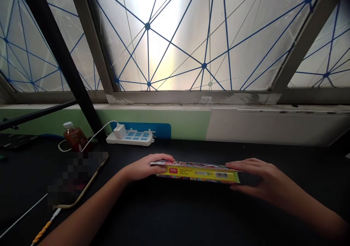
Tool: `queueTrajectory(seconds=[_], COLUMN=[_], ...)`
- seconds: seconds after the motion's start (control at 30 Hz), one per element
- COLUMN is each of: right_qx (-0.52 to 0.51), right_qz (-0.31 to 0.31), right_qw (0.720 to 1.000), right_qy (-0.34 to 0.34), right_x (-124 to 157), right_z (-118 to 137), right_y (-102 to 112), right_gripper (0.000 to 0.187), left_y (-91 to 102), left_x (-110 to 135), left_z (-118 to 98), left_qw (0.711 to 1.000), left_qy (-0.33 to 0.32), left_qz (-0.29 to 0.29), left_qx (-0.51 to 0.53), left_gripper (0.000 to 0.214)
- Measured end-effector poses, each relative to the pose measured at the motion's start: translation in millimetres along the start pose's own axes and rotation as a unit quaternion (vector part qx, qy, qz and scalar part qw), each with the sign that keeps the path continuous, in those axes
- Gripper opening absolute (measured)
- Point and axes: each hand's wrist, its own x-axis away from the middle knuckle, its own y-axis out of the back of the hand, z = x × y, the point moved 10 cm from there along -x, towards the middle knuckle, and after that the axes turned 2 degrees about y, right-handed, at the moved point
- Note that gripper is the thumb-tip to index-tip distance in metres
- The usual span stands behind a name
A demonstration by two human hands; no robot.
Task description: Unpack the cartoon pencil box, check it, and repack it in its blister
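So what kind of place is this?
Probably a desk area indoors: there's a black tabletop, a white power strip near its back edge, and a blue-lined window above.

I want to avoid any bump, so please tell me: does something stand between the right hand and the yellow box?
Nothing visible stands between them: the right hand is at the right end of the yellow box. The white power strip and capped bottle are farther back, to the left.
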Motion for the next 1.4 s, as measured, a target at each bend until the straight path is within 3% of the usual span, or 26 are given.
queueTrajectory(seconds=[0.1,0.3,0.43,0.53,0.67,0.87,1.0,1.17,1.4], right_qx=[0.065,0.151,0.178,0.201,0.209,0.143,0.092,0.076,0.065], right_qz=[0.033,0.076,0.083,0.083,0.077,0.1,0.128,0.141,0.128], right_qw=[0.997,0.982,0.976,0.97,0.968,0.975,0.977,0.98,0.988], right_qy=[0.028,0.083,0.09,0.112,0.119,0.14,0.142,0.115,0.051], right_x=[1.1,3.5,10.1,12.5,7.4,0.1,-1.9,-2.0,7.5], right_z=[3.3,36.1,60.9,75.7,88.4,117.7,128.1,116.6,64.9], right_y=[-6.9,-38.3,-54.5,-60.4,-61.2,-69.1,-74.0,-61.6,-26.2], right_gripper=[0.05,0.045,0.074,0.086,0.096,0.107,0.107,0.091,0.056], left_y=[-6.1,-23.8,-27.5,-28.3,-30.3,-43.1,-44.5,-39.6,-34.6], left_x=[1.9,3.0,7.4,9.8,6.3,5.9,7.8,8.3,12.3], left_z=[-3.6,-4.0,-4.2,-7.3,-18.5,-31.6,-32.8,-33.0,-34.1], left_qw=[0.998,0.97,0.961,0.957,0.95,0.948,0.956,0.959,0.961], left_qy=[0.009,0.041,0.093,0.117,0.085,0.022,0.002,0.011,0.032], left_qz=[0.007,0.015,0.065,0.082,0.034,0.001,0.009,0.013,0.017], left_qx=[-0.07,-0.241,-0.253,-0.251,-0.298,-0.318,-0.292,-0.283,-0.275], left_gripper=[0.076,0.14,0.158,0.153,0.134,0.126,0.127,0.131,0.124])
